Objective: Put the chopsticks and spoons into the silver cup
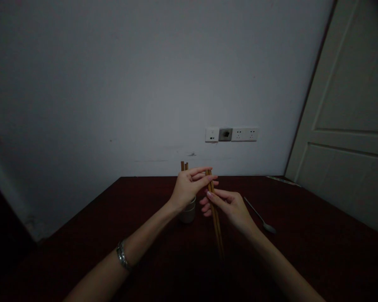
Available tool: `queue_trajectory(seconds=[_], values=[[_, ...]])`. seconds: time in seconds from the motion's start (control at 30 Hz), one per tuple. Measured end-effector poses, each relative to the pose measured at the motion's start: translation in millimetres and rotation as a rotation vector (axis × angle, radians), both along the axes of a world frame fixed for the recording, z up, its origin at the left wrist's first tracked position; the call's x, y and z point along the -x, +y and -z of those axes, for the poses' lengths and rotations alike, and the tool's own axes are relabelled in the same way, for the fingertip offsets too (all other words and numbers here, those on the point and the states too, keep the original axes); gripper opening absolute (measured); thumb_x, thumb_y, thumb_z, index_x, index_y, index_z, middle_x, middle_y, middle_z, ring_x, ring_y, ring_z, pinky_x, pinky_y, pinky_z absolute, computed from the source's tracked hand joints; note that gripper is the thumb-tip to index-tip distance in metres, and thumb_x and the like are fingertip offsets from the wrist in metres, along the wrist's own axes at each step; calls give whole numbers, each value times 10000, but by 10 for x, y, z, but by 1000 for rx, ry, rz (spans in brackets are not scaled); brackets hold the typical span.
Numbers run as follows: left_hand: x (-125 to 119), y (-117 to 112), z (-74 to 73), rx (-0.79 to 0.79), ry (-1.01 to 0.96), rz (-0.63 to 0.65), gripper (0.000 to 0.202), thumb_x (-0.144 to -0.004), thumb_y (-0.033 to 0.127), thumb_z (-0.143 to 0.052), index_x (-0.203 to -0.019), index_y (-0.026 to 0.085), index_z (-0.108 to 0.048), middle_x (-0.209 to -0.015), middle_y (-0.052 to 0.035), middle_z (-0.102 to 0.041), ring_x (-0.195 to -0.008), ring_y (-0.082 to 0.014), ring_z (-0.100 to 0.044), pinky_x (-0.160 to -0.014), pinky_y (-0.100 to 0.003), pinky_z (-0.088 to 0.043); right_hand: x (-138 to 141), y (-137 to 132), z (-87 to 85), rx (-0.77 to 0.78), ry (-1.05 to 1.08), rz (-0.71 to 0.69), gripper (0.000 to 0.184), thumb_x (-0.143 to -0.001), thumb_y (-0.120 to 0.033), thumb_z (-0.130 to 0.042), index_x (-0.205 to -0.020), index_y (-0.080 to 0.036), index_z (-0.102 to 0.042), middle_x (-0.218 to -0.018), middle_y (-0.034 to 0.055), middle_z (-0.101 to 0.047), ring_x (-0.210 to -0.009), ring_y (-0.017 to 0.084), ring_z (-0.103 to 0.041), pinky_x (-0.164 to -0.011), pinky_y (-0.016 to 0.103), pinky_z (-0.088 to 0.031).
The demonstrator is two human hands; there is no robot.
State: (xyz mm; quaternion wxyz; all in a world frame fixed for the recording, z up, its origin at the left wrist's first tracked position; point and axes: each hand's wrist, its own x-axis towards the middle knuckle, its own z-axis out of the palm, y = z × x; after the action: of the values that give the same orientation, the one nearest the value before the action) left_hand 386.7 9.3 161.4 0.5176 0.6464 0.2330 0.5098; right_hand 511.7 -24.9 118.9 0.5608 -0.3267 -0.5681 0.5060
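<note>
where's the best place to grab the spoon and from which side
Probably the middle of the spoon's handle, coming from above and the right: it is long and thin, slanting away towards the wall, with the wider bowl nearest you. The right hand, holding chopsticks, is on its left.

A slim, long-handled metal spoon [269, 227] lies on the dark reddish-brown counter [122, 205]. Beyond, a plain pale wall [160, 84] bears white rectangular socket plates [244, 134] beside a square grey plate [225, 134]; rightward stands a pale panelled door [349, 100].
</note>
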Motion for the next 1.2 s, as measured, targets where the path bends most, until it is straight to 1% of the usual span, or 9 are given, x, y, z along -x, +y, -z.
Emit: queue_trajectory(seconds=[0.1,0.2,0.33,0.47,0.6,0.7,0.77,0.93,1.2], values=[[4,-40,-13,41,-21,-1,365,-668,289,-657,-969,94,-591,-903,-145,-665,-786,-204,-643,-683,-318,-519,-2,-6,15,-18,-5,-1,312,-700,-412,-627,-750,-106,-666,-699,75,-653,-565,146,-609,-548,302,-544],[15,-71,-9,65,-21,3,327,-664,291,-661,-921,98,-606,-916,-149,-663,-799,-209,-642,-676,-317,-523,-11,-8,33,-35,-23,-10,314,-707,-409,-620,-769,-106,-670,-710,81,-660,-575,152,-615,-562,312,-546],[44,-108,24,80,-26,33,328,-661,292,-665,-910,88,-605,-924,-160,-661,-815,-226,-641,-673,-322,-528,-38,-21,56,-49,-65,-18,308,-709,-399,-621,-792,-108,-680,-724,84,-669,-602,159,-625,-603,315,-541],[86,-163,54,81,-37,75,342,-661,279,-670,-926,77,-594,-933,-163,-658,-821,-243,-640,-712,-366,-527,-92,-53,73,-53,-138,-20,271,-686,-361,-650,-821,-129,-686,-750,76,-678,-661,175,-636,-665,328,-529],[122,-237,70,49,-30,67,305,-672,264,-663,-912,86,-600,-926,-153,-663,-842,-244,-636,-754,-391,-517,-152,-110,41,-97,-199,69,278,-623,-330,-700,-851,-172,-691,-814,65,-689,-744,205,-636,-730,363,-513],[127,-294,97,20,7,34,291,-671,268,-663,-895,88,-613,-909,-146,-668,-862,-241,-631,-789,-396,-504,-175,-159,-14,-164,-267,167,215,-609,-328,-703,-781,-199,-708,-794,54,-694,-723,213,-634,-691,352,-517],[124,-329,123,14,35,28,291,-672,274,-662,-895,92,-620,-907,-141,-670,-871,-240,-628,-800,-394,-500,-175,-187,-46,-209,-328,179,161,-627,-314,-690,-749,-211,-712,-761,43,-694,-703,207,-630,-659,325,-515],[134,-381,149,19,70,21,266,-665,261,-664,-879,106,-632,-895,-121,-677,-869,-235,-629,-792,-378,-508,-152,-212,-80,-228,-403,125,128,-662,-300,-657,-696,-187,-708,-679,30,-676,-635,182,-609,-573,271,-488],[224,-258,27,67,67,11,283,-646,242,-680,-883,95,-634,-901,-135,-673,-866,-228,-629,-776,-354,-505,-118,-57,-196,-232,-496,75,162,-675,-316,-647,-725,-174,-708,-682,32,-665,-613,162,-587,-558,264,-461]])
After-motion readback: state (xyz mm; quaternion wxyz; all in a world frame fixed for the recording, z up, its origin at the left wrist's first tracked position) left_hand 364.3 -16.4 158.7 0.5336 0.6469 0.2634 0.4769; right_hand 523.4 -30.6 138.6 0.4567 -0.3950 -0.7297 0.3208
